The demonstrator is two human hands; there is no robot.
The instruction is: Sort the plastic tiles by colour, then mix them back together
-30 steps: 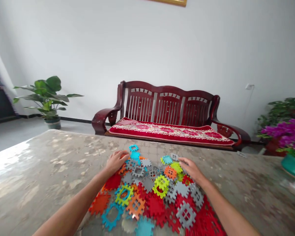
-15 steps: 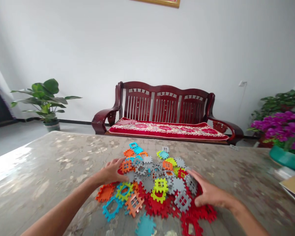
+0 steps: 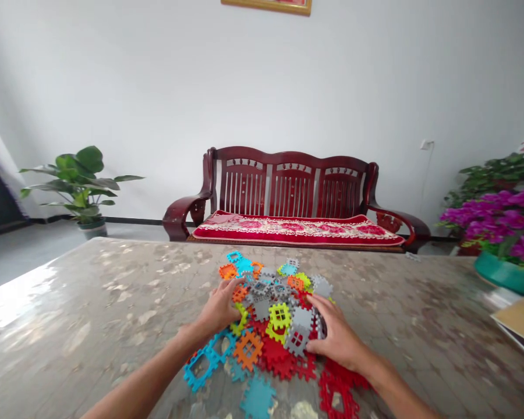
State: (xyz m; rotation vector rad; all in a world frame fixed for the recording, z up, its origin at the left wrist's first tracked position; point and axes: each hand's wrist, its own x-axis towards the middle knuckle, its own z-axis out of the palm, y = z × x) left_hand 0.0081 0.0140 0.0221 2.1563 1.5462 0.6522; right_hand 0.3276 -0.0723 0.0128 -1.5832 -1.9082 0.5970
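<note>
A heap of flat plastic interlocking tiles with notched edges lies on the table, in grey, red, orange, blue and lime. My left hand rests against the heap's left side, thumb and fingers apart, beside an orange window tile and blue frame tiles. At the right side my right hand curves round the edge, thumb spread from the fingers, touching a grey window tile. Between the hands a lime window tile sits on top. Red tiles lie below it, and a teal tile is nearest me.
The patterned tabletop extends to both sides. At its right stand a teal planter with purple flowers and a tan notebook. One grey tile lies near the far edge. Behind is a wooden bench.
Both hands have moved inward, the right one leftward and the left one rightward. Tiles at the sides have shifted with them, and the heap is narrower.
</note>
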